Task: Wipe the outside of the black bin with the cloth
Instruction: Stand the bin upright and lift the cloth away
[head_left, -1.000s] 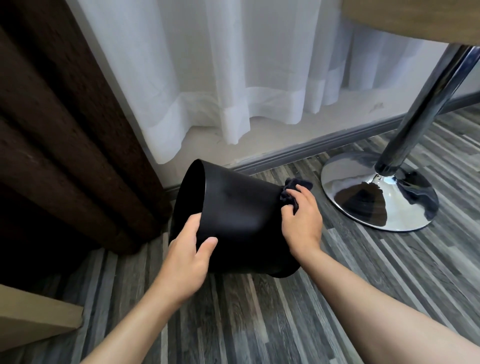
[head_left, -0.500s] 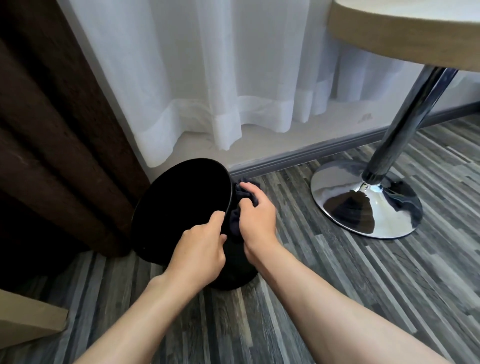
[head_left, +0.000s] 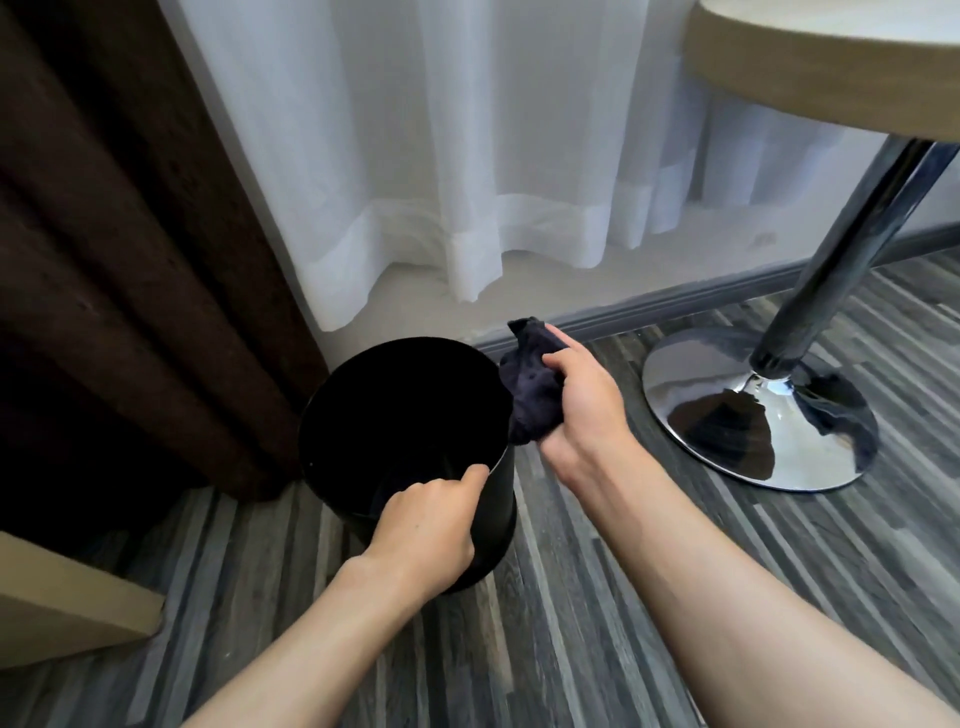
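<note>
The black bin (head_left: 498, 512) stands upright on the striped grey floor, its round mouth facing up at me. My left hand (head_left: 428, 525) grips the near right part of its rim, with the thumb over the edge. A dark crumpled cloth (head_left: 530, 387) is bunched in my right hand (head_left: 584, 402), just right of the bin's upper rim; whether the cloth touches the bin's wall I cannot tell. The bin's inside is too dark to see into.
A dark brown curtain (head_left: 130, 260) hangs left of the bin, and a white sheer curtain (head_left: 467, 156) hangs behind it above the skirting. At right a round table (head_left: 831, 67) stands on a chrome pole and base (head_left: 763, 415). A beige furniture corner (head_left: 62, 603) juts in at lower left.
The bin has gone from lying tilted on its side to standing upright. My left hand shifted from its wall to its rim. My right hand with the cloth moved up beside the rim.
</note>
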